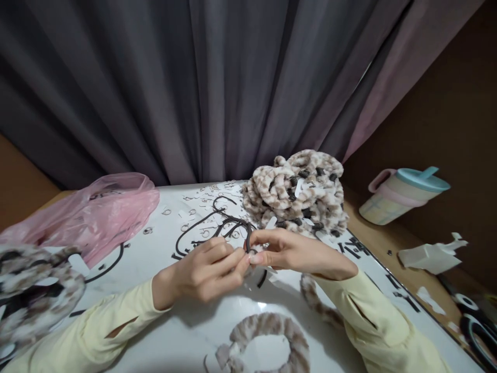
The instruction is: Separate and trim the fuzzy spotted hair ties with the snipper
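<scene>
A dark curtain [209, 93] is hanging across the far side of the room, and before it a white worktop [186, 326] is spreading. On its left, a pink plastic bag [112, 212] is lying; on the far right part, a pile of mottled plush pieces [298, 197] is resting. Beyond the right edge, a cup with a blue lid [399, 197] is standing on a brown surface [373, 241]. A single plush ring [298, 342] is lying near the front.

Over the middle, the left grip [209, 267] and the right grip [289, 251] are meeting. The right grip is clamping a dark cord [249, 235], which is looping away behind both. The left grip is bending its fingers just beside; whether they are clamping, I cannot tell. Small metal rings [148, 230] are lying scattered around.
</scene>
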